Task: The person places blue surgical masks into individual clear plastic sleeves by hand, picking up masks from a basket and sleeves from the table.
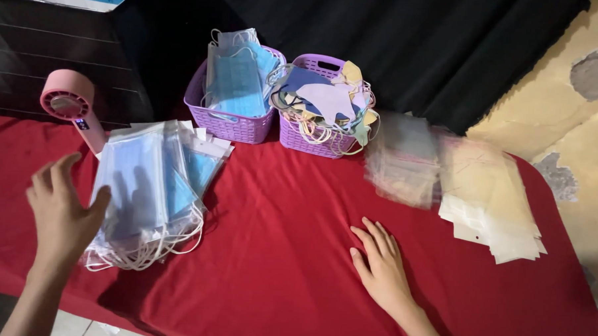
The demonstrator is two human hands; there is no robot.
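1. Left hand (60, 206) hovers with fingers spread, holding nothing, at the left edge of a loose pile of pale blue pleated face masks (151, 189) on the red tablecloth (276, 253).
2. Right hand (378, 263) lies flat and empty on the cloth, fingers together, well right of the pile.
3. Two purple plastic baskets (237, 123) of masks stand behind.

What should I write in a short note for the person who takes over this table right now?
Left hand: open, fingers spread, raised at the edge of the pile of blue masks, holding nothing.
Right hand: flat on the red cloth, empty.
Two purple baskets at the back: left basket holds blue masks, right basket holds mixed coloured ones.
Clear bags are stacked to the right; a pink fan stands on the left.
No mask looks bagged yet; the pile is untouched.
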